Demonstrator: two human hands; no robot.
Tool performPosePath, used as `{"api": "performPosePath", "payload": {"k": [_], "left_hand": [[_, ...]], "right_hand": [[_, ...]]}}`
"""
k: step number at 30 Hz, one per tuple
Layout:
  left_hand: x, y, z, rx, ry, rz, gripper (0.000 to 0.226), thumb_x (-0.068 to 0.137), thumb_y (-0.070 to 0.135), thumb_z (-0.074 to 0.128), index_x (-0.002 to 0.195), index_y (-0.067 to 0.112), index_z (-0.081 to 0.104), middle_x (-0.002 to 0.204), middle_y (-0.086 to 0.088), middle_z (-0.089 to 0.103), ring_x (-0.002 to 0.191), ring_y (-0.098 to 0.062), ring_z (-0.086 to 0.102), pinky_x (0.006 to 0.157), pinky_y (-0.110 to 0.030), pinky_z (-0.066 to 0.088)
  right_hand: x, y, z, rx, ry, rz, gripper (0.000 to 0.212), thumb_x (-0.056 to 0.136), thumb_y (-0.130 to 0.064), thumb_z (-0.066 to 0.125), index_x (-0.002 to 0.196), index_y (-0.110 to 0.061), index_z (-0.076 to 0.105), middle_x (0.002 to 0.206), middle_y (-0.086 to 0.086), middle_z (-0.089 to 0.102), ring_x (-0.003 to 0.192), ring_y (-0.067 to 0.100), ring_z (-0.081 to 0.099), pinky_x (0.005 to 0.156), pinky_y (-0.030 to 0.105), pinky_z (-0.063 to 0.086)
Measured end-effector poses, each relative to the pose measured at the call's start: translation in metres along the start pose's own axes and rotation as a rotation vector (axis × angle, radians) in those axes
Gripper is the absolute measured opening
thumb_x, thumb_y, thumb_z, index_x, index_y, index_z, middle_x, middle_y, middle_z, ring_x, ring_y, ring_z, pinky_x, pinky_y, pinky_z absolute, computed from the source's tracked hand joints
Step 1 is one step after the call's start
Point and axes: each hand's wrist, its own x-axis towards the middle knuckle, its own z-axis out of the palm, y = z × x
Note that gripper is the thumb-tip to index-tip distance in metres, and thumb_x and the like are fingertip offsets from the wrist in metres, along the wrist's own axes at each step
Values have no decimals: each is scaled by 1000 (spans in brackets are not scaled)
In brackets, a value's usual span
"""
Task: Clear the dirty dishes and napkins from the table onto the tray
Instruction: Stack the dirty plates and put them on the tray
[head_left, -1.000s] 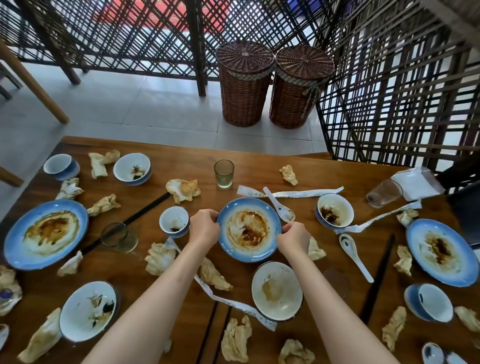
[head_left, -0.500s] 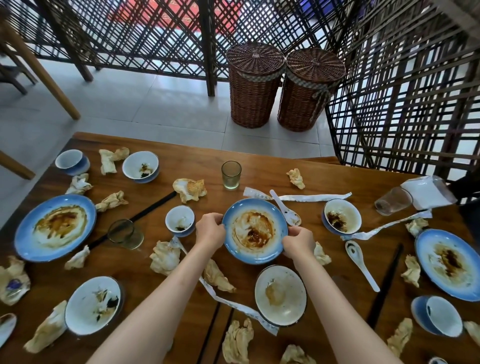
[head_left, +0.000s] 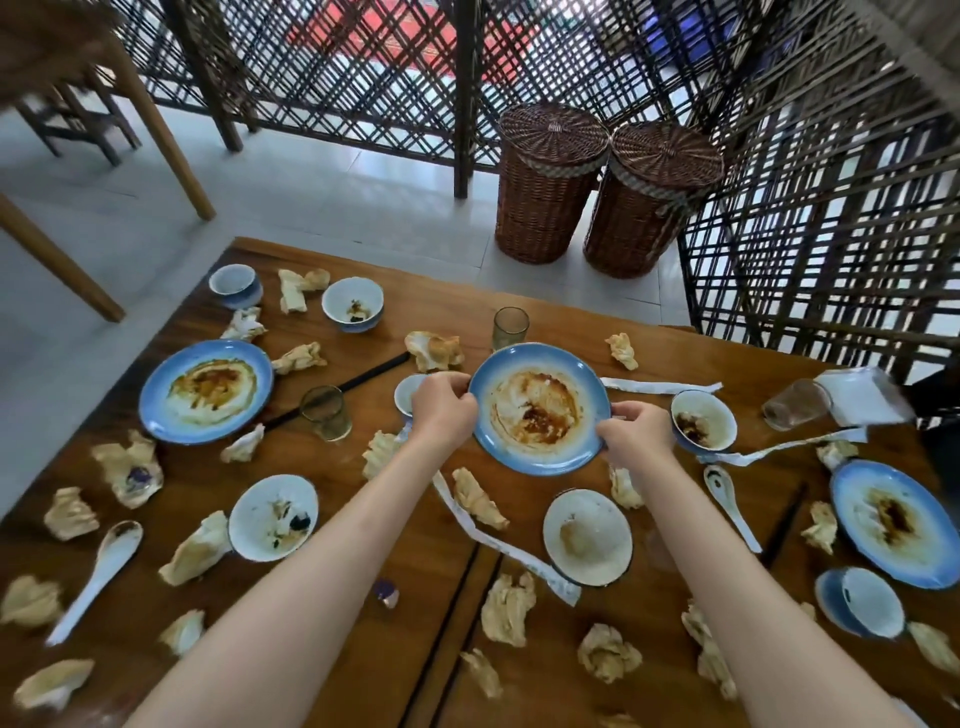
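The person holds the round blue-rimmed ceramic plate smeared with brown sauce (head_left: 539, 408) with both hands: the left hand (head_left: 443, 410) grips its rim at about 9 o'clock, fingers curled over the edge, and the right hand (head_left: 636, 431) pinches the rim at about 4 o'clock. The plate is near the middle of the brown wooden table (head_left: 457, 306), tilted a little toward the camera, and it seems lifted just off the wood, though I cannot tell this for sure. So the step in hand is, in my judgement, the picking up of this first plate; almost all the rest is not yet cleared. At 9 o'clock from the held plate lies a second blue sauce-stained plate (head_left: 206, 391), at 4 o'clock a third blue plate (head_left: 894, 522), and at 6 o'clock a white shallow bowl (head_left: 588, 535); crumpled stained paper napkins (head_left: 478, 498) are scattered all around. The tray is not in view. The next move probably calls for keeping the plate level, so the sauce does not run, and carrying it to the tray, wherever that stands.
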Motion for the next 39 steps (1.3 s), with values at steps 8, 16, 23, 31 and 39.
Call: {"api": "performPosePath", "payload": {"k": [8, 16, 23, 31, 39], "left_hand": [[6, -27, -103, 26, -6, 69, 22, 86, 10, 59, 104, 12, 71, 89, 3, 67, 79, -10, 61, 62, -23, 44], [22, -79, -204, 56, -39, 117, 17, 82, 6, 57, 79, 21, 66, 75, -2, 64, 74, -21, 59, 67, -33, 49], [56, -150, -262, 44, 77, -38, 20, 84, 9, 58, 76, 24, 68, 74, 8, 61, 75, -12, 54, 62, -24, 41], [115, -224, -315, 80, 115, -157, 28, 84, 18, 66, 111, 12, 68, 116, -7, 67, 105, -22, 60, 86, -28, 47], [153, -254, -317, 171, 36, -139, 30, 88, 18, 62, 117, 9, 64, 119, -8, 65, 110, -24, 58, 89, -31, 45]], "right_hand": [[-73, -31, 66, 69, 44, -48, 24, 72, 1, 67, 90, -14, 61, 95, 8, 64, 85, 23, 64, 72, 38, 58], [-138, -55, 156, 171, 4, -12, 23, 71, 7, 64, 79, -14, 60, 94, 11, 66, 89, 27, 65, 76, 45, 58], [-166, -72, 258, 43, -5, -78, 22, 75, 0, 63, 65, -18, 56, 70, 0, 60, 77, 25, 63, 72, 41, 57], [-165, -85, 370, 28, -43, 3, 11, 83, -7, 67, 89, -15, 64, 97, 3, 67, 77, 13, 53, 53, 19, 40], [-145, -76, 428, -65, 71, 59, 28, 84, -1, 62, 111, -8, 62, 111, 9, 64, 102, 22, 61, 71, 25, 46]]}}
